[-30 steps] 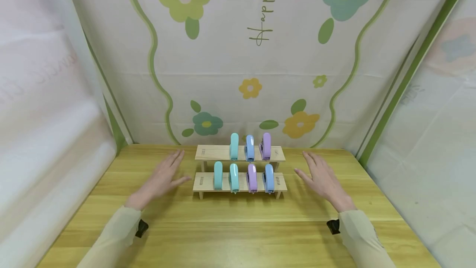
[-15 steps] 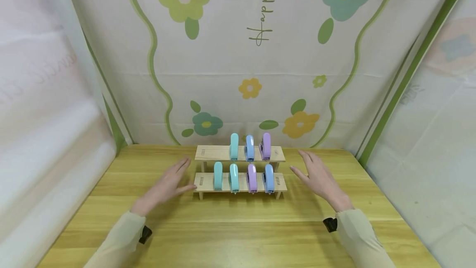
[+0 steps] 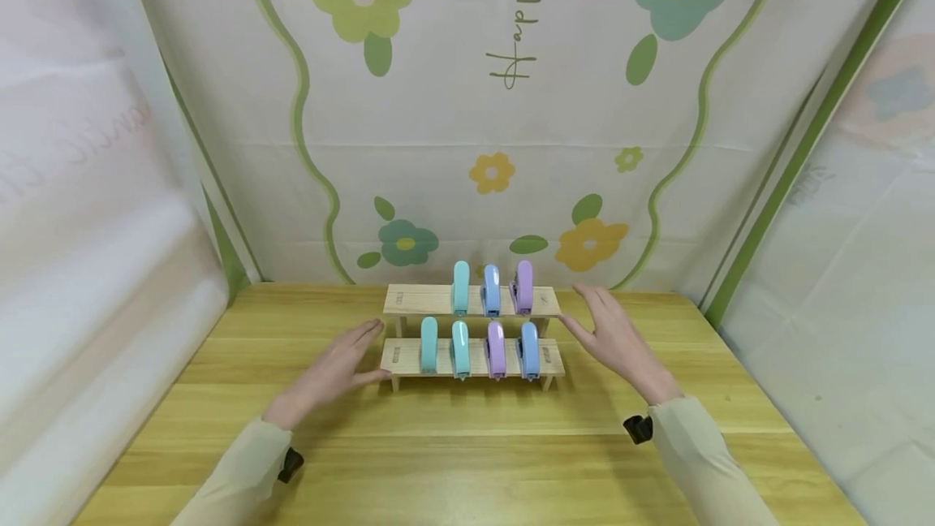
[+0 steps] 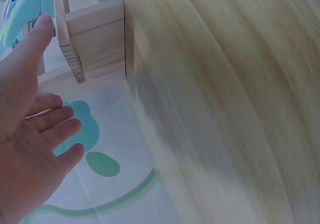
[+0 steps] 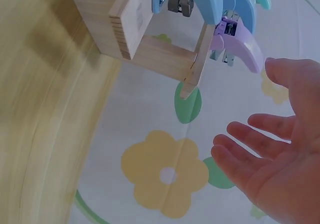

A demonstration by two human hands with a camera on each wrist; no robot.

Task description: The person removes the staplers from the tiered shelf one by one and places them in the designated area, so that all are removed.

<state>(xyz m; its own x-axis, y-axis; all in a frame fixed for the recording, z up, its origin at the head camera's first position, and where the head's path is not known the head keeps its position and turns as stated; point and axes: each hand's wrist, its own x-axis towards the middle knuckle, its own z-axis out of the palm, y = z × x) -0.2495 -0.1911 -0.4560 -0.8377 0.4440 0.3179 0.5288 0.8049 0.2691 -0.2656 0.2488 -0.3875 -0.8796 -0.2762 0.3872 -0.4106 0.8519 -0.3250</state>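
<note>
A two-tier light wooden rack point(image 3: 409, 355) stands at the table's back. Several small stapler-like tools with curved pastel handles and metal parts sit on it. The upper step has a turquoise one point(image 3: 460, 286), a blue one point(image 3: 492, 291) and a purple one point(image 3: 523, 286); the lower has two turquoise ones, a purple one point(image 3: 496, 347) and a blue one point(image 3: 529, 350). My left hand point(image 3: 332, 368) holds nothing, fingers extended, thumb overlapping the lower step's left end in the head view. At the upper step's right end, my right hand point(image 3: 617, 339) is likewise without an object, fingers spread.
The wood-grain table point(image 3: 467, 461) runs up to a white flowered cloth point(image 3: 438, 104) behind the rack. More cloth walls hang at left point(image 3: 95, 266) and right point(image 3: 840, 282). Each wrist wears a small black device, such as the left wrist device point(image 3: 290, 465).
Both hands have moved inward toward the rack's ends, the left going right and the right going left. The rack and the tools on it stay put.
</note>
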